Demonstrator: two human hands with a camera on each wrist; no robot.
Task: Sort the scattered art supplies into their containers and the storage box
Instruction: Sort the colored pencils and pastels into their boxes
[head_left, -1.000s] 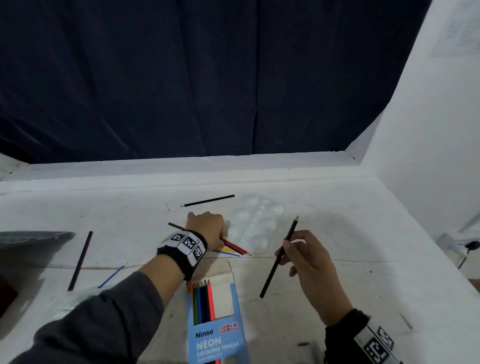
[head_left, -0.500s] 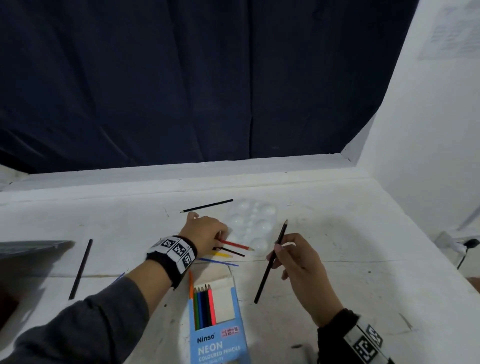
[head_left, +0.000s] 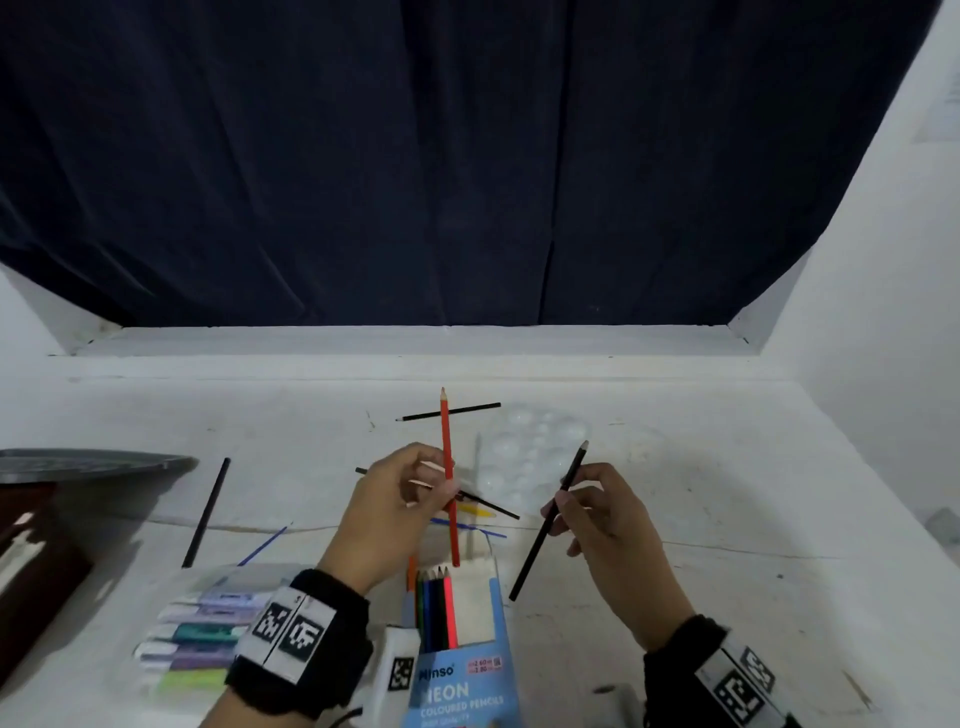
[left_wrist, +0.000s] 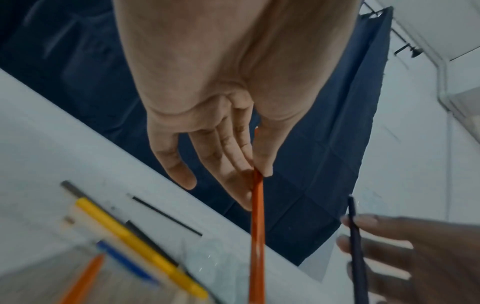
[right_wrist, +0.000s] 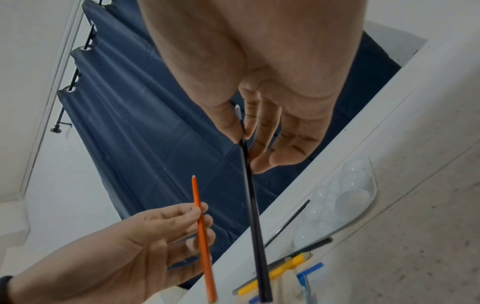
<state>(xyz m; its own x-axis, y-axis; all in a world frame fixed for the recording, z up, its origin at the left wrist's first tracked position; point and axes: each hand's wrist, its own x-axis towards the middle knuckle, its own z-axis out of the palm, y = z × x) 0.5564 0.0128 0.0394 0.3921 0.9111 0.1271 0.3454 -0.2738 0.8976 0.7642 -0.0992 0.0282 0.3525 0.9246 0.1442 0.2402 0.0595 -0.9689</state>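
My left hand (head_left: 410, 499) pinches a red-orange pencil (head_left: 450, 478) between thumb and fingers and holds it upright, its lower end just above the open blue pencil box (head_left: 467, 686). In the left wrist view the same red-orange pencil (left_wrist: 257, 236) runs down from my fingertips. My right hand (head_left: 587, 512) pinches a black pencil (head_left: 548, 522) with a white tip, tilted, above the table. The black pencil (right_wrist: 253, 205) also shows in the right wrist view. On the table between the hands lie a yellow pencil (head_left: 475, 512), a blue pencil (head_left: 467, 527) and a black pencil (head_left: 488, 504).
A clear plastic paint palette (head_left: 530, 452) lies behind the hands, a thin black pencil (head_left: 449, 411) beyond it. At left lie a dark stick (head_left: 208, 512), a thin blue stick (head_left: 262, 545), a pack of pastel markers (head_left: 202, 639) and a dark box with lid (head_left: 78, 467).
My left hand has lifted the red-orange pencil off the table and turned it upright over the box. The right hand still holds the black pencil. The view has tilted down.
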